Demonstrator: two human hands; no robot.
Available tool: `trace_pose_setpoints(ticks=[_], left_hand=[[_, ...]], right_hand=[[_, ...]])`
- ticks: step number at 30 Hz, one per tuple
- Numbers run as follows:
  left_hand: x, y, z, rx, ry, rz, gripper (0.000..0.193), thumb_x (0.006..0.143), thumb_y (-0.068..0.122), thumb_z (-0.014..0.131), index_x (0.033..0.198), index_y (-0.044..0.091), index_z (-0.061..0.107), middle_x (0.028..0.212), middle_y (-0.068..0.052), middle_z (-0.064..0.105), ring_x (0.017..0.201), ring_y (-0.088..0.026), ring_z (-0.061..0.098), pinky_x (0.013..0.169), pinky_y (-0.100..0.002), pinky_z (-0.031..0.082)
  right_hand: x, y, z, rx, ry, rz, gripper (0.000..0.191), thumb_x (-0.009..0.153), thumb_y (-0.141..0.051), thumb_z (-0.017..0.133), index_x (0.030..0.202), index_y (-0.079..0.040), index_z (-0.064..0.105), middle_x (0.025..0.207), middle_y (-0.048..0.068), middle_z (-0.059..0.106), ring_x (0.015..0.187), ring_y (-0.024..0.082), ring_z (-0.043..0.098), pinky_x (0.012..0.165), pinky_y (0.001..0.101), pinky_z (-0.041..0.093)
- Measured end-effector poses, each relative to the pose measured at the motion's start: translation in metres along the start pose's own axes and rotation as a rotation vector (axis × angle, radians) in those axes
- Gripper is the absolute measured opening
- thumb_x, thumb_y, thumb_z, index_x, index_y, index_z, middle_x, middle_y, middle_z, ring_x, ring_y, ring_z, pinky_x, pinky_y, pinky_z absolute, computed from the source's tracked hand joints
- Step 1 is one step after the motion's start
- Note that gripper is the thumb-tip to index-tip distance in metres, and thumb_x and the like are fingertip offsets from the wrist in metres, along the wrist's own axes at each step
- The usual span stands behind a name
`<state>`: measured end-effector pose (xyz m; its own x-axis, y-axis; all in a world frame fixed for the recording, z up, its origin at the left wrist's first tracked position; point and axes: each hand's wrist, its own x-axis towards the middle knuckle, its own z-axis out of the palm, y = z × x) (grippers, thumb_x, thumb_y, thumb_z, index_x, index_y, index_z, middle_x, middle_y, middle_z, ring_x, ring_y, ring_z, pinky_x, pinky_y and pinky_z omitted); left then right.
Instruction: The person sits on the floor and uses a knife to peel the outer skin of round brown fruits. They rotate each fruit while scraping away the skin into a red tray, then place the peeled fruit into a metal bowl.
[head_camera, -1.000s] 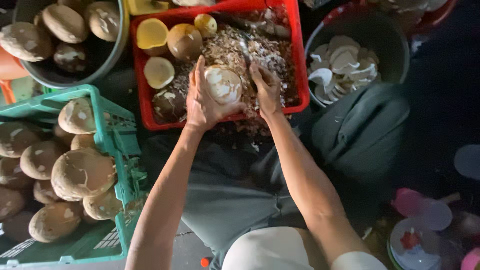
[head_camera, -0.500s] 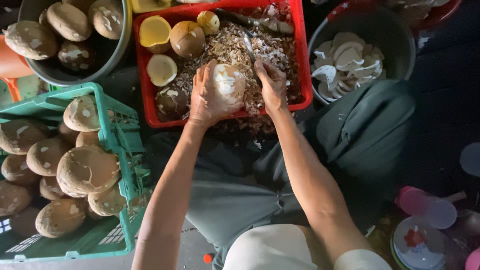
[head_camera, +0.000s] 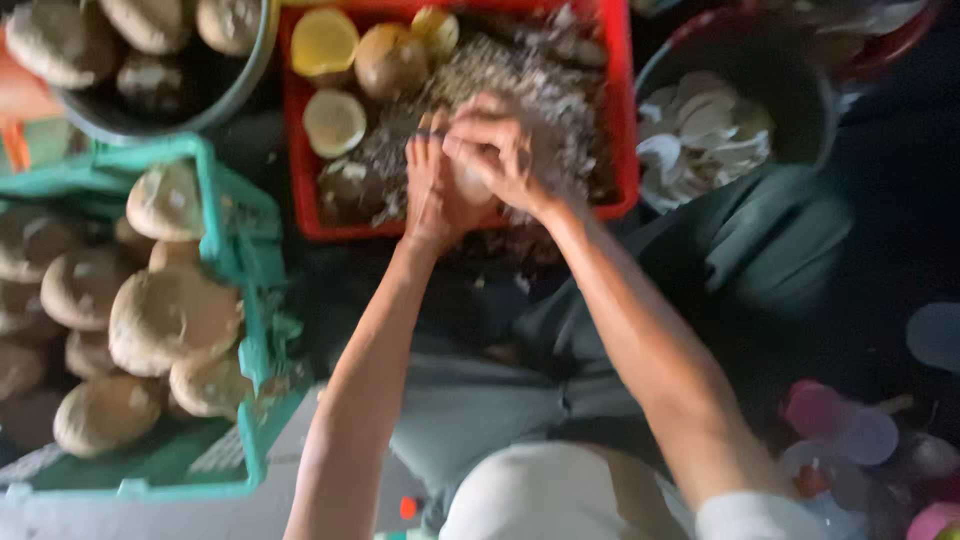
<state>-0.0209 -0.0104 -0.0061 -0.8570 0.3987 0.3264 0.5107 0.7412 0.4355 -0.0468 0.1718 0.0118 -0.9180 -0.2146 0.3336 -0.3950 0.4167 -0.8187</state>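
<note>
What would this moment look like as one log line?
left hand: cups pale round coconut | right hand: fingers over it | below: red crate of husk scraps | view: blurred
</note>
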Motion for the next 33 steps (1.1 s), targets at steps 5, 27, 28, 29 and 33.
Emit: trace_pose_setpoints(ticks=[5, 27, 28, 29, 33], left_hand=[[-0.001, 0.004, 0.0, -0.142, 0.107, 0.006, 0.109, 0.069, 0.03, 0.092, 0.152, -0.005, 0.029, 0.146, -0.029, 0.04, 0.137, -0.049, 0.038, 0.115, -0.057, 0.036], [0.001, 0.021, 0.013, -0.051, 0.081, -0.339, 0.12, 0.054, 0.033, 0.09, 0.151, -0.006, 0.032, 0.147, -0.034, 0.038, 0.132, -0.057, 0.036, 0.102, -0.057, 0.04], [0.002, 0.022, 0.013, -0.039, 0.112, -0.287, 0.115, 0.061, 0.038, 0.09, 0.15, -0.005, 0.033, 0.146, -0.032, 0.039, 0.133, -0.054, 0.038, 0.105, -0.057, 0.039], [0.002, 0.023, 0.012, -0.033, 0.122, -0.249, 0.11, 0.067, 0.043, 0.09, 0.149, -0.004, 0.035, 0.144, -0.03, 0.041, 0.134, -0.052, 0.04, 0.108, -0.058, 0.039], [0.001, 0.027, 0.01, -0.068, 0.156, -0.32, 0.102, 0.082, 0.046, 0.089, 0.153, -0.003, 0.034, 0.152, -0.028, 0.041, 0.138, -0.048, 0.044, 0.116, -0.054, 0.043]], right_hand=[[0.0, -0.001, -0.004, 0.111, -0.048, 0.059, 0.036, 0.109, -0.035, 0.068, 0.123, -0.003, 0.075, 0.121, 0.012, 0.071, 0.109, 0.026, 0.067, 0.089, 0.0402, 0.056], [-0.039, 0.01, 0.017, 0.34, 0.287, 0.19, 0.031, 0.109, -0.032, 0.068, 0.108, -0.001, 0.076, 0.093, 0.004, 0.072, 0.087, 0.014, 0.063, 0.083, 0.0295, 0.053], [-0.04, 0.01, 0.019, 0.381, 0.29, 0.13, 0.03, 0.107, -0.03, 0.068, 0.111, -0.002, 0.077, 0.098, 0.005, 0.072, 0.092, 0.015, 0.065, 0.084, 0.0293, 0.055], [-0.041, 0.01, 0.02, 0.424, 0.286, 0.095, 0.03, 0.105, -0.029, 0.069, 0.115, -0.002, 0.078, 0.104, 0.006, 0.072, 0.097, 0.016, 0.067, 0.086, 0.0291, 0.056], [-0.045, 0.006, 0.028, 0.536, 0.249, 0.392, 0.032, 0.102, -0.031, 0.067, 0.124, -0.007, 0.072, 0.117, 0.002, 0.074, 0.106, 0.011, 0.069, 0.092, 0.0281, 0.055]])
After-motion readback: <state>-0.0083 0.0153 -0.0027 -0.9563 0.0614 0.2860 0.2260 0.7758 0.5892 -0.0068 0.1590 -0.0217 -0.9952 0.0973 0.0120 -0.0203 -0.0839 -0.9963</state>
